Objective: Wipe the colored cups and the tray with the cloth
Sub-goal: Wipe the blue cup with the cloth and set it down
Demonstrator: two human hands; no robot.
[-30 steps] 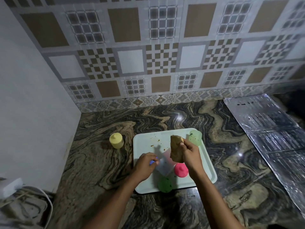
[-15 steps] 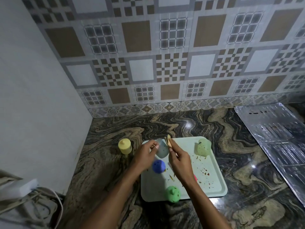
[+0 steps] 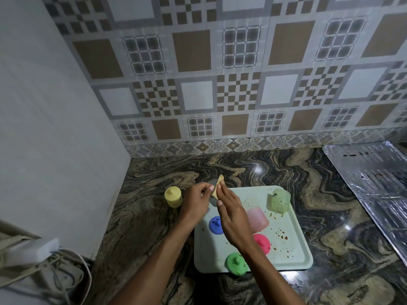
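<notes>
A pale green tray lies on the marble counter, speckled with brown crumbs. On it stand upside-down blue, red and green cups, a translucent light-green cup at the far right corner, and a translucent pink cup on its side. A yellow cup stands on the counter left of the tray. Over the tray's far left corner my left hand grips a small greyish cup. My right hand pinches a tan cloth against that cup.
A foil-covered sheet lies on the counter to the right. A white adapter with tangled cables sits at the lower left. A plain wall closes the left side and a tiled backsplash the rear.
Both hands moved from the tray's middle to its far left corner. My left hand picked up the greyish cup and the cloth now meets it. The pink cup is uncovered.
</notes>
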